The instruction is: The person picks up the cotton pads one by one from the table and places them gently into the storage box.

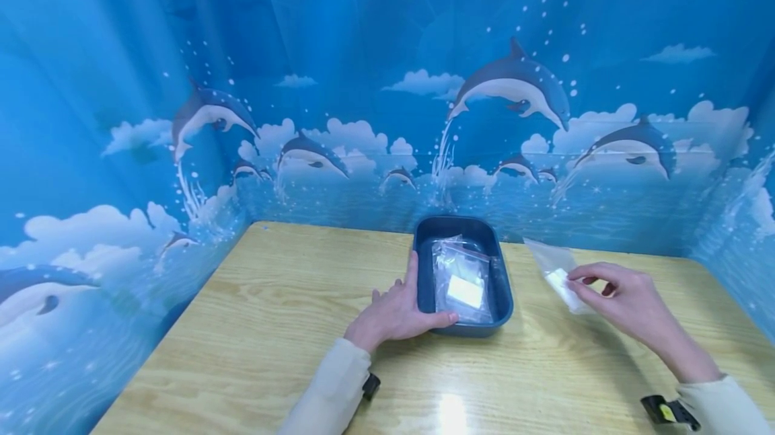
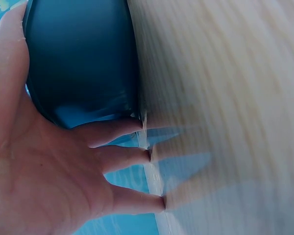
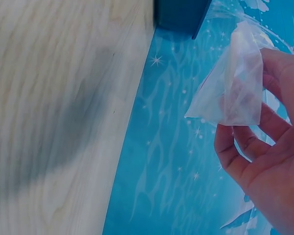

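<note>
A dark blue rectangular tray [image 1: 507, 290] stands on the table with several clear plastic zip bags [image 1: 463, 270] inside, one showing a white rectangle. My left hand [image 1: 393, 314] lies against the tray's near left corner, thumb over the near rim and index finger along the left side. In the left wrist view, the straight fingers of that hand [image 2: 54, 171] reach down to the tabletop beside the tray wall [image 2: 83, 58]. To the right of the tray, my right hand [image 1: 626, 297] pinches a clear plastic bag [image 3: 242, 93] with something white in it, held above the table.
The wooden table [image 1: 290, 287] has its far edge against a blue curtain [image 1: 363, 85] printed with dolphins and clouds. More of this curtain hangs at the left and right sides. A black strap [image 1: 669, 411] sits at the right wrist.
</note>
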{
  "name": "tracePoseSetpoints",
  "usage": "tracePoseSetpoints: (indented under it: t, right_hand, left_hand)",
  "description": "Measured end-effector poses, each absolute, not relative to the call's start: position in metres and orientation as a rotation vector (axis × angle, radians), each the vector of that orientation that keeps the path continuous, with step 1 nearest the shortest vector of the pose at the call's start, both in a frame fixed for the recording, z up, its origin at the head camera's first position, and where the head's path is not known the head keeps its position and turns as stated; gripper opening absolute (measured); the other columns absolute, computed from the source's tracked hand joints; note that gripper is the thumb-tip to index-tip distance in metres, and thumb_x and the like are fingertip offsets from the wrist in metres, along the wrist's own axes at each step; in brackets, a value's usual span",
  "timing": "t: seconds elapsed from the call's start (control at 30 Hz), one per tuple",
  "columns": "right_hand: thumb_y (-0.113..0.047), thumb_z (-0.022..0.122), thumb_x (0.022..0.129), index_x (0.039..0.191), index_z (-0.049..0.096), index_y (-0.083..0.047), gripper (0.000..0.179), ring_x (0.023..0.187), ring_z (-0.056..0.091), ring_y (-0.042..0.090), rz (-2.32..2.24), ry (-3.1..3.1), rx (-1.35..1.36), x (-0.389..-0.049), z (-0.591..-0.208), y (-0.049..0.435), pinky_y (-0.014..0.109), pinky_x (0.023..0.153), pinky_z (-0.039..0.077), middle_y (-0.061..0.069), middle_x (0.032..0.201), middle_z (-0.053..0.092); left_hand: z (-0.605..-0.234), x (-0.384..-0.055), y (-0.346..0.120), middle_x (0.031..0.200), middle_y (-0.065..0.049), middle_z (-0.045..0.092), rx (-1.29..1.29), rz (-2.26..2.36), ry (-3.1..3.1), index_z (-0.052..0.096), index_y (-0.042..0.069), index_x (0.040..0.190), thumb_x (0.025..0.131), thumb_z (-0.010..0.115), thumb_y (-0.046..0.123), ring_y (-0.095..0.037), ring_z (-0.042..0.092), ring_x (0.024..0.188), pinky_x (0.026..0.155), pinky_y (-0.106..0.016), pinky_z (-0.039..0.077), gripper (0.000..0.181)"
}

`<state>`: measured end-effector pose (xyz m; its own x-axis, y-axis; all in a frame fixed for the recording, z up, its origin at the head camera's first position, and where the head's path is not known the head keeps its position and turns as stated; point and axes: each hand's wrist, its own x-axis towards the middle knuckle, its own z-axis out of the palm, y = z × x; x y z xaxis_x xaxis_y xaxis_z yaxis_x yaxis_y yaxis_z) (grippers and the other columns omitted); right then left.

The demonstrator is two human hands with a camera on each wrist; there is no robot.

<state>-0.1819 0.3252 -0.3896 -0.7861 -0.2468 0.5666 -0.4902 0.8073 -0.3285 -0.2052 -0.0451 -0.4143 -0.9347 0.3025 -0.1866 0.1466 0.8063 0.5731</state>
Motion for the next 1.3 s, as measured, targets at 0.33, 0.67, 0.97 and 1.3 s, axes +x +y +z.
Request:
tracePoseSetpoints:
  t: [0.33, 0.67, 0.97, 1.3]
  right_hand:
    - [-0.003, 0.085, 0.077, 0.092, 0.079, -0.019, 0.023, 0.073, 0.058, -0.012, 0.644, -2.463, 0.585, -0.184, -0.387, 0.311, 0.008, 0.057, 0.046, 0.003, 0.090, 0.079]
    - [-0.006, 0.084, 0.081, 0.094, 0.079, -0.020, 0.020, 0.079, 0.058, -0.012, 0.656, -2.470, 0.599, -0.188, -0.377, 0.292, 0.014, 0.058, 0.049, 0.000, 0.091, 0.079]
    - [-0.005, 0.083, 0.081, 0.093, 0.079, -0.020, 0.020, 0.077, 0.058, -0.010, 0.690, -2.446, 0.631, -0.191, -0.371, 0.277, 0.013, 0.059, 0.049, -0.002, 0.091, 0.078]
    - [-0.005, 0.081, 0.085, 0.093, 0.079, -0.020, 0.017, 0.080, 0.061, -0.004, 0.721, -2.457, 0.684, -0.198, -0.369, 0.253, 0.020, 0.058, 0.051, -0.005, 0.091, 0.078]
  left_hand:
    - [-0.415, -0.206, -0.045, 0.162, -0.024, 0.037, 0.347, 0.831, 2.721, -0.018, 0.025, 0.164, 0.076, 0.061, 0.086, -0.043, 0.036, 0.151, 0.121, -0.074, 0.016, 0.133]
    - [-0.416, -0.206, -0.046, 0.162, -0.025, 0.038, 0.352, 0.832, 2.725, -0.018, 0.025, 0.163, 0.076, 0.061, 0.087, -0.044, 0.037, 0.150, 0.121, -0.075, 0.016, 0.133]
    - [-0.414, -0.205, -0.046, 0.162, -0.025, 0.037, 0.356, 0.834, 2.722, -0.018, 0.024, 0.164, 0.077, 0.062, 0.085, -0.044, 0.036, 0.151, 0.121, -0.075, 0.016, 0.132]
    - [-0.414, -0.206, -0.045, 0.162, -0.024, 0.037, 0.362, 0.826, 2.721, -0.018, 0.024, 0.163, 0.077, 0.060, 0.086, -0.044, 0.036, 0.150, 0.121, -0.075, 0.016, 0.132]
